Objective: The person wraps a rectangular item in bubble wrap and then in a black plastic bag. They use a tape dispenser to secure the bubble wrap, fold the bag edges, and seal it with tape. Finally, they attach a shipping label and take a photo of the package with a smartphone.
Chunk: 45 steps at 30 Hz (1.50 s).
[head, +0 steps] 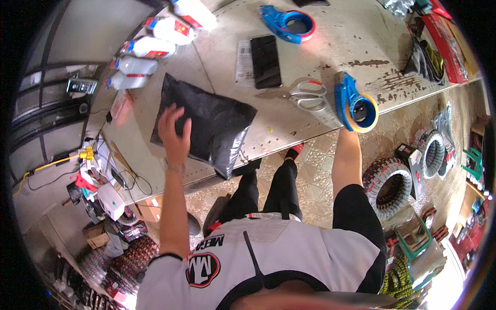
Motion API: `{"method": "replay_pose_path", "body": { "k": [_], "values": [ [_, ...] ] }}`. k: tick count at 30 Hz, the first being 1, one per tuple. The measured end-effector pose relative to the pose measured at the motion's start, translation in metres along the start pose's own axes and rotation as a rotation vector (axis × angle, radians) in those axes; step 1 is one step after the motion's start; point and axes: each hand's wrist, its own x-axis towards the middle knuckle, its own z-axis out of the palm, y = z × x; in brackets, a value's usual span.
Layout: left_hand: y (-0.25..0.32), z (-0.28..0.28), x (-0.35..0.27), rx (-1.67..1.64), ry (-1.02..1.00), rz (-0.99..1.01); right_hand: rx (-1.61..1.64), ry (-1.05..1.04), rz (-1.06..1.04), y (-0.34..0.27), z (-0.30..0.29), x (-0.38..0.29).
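A black plastic mailer bag (205, 120) lies at a slant near the front edge of the worktable. My left hand (174, 130) rests on or just over its left part, fingers apart. On the right, my right hand (349, 126) is mostly hidden behind a blue tape dispenser (348, 101) with a yellowish roll, which it appears to hold at the table's edge. White-handled scissors (310, 97) lie left of that dispenser. Farther back are a black smartphone (266, 62), overlapping a printed label (244, 64), and a second blue tape dispenser (286, 24) with a red rim.
White plastic bottles (155, 46) with blue caps line the table's left side. A red box (445, 50) and dark cloth (422, 62) are at the right end. Wrapped tyres (387, 190) stand on the floor at right. Cables and a white box (110, 201) lie at left.
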Motion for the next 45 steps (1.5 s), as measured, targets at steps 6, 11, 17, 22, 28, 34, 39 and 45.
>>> {"method": "replay_pose_path", "body": {
  "k": [6,11,17,22,28,34,39,45],
  "values": [
    [-0.124,0.028,0.064,0.000,-0.311,-0.163,0.714,0.538,0.210,0.005,-0.045,-0.081],
    [-0.157,0.016,-0.026,0.103,-0.120,-0.405,0.553,0.325,-0.385,-0.091,-0.097,-0.269],
    [-0.141,-0.040,-0.148,0.003,-0.442,-0.731,-0.092,-0.021,-1.147,-0.261,-0.015,-0.346],
    [-0.123,-0.054,-0.178,-0.097,-0.841,-0.752,-0.492,0.067,-0.897,-0.311,0.054,-0.327],
    [-0.119,-0.027,-0.175,-0.081,-0.772,-0.664,-0.590,0.006,-0.960,-0.309,0.042,-0.281],
    [-0.107,-0.043,-0.128,0.067,-0.907,-0.565,-0.579,0.048,-0.998,-0.303,0.032,-0.263],
    [-0.085,-0.075,-0.060,-0.111,-0.340,-0.414,-0.538,0.275,-0.973,-0.298,0.027,-0.271],
    [-0.039,0.001,0.014,0.020,-0.263,0.017,-0.588,0.381,-0.586,-0.292,0.019,-0.246]
  ]
}}
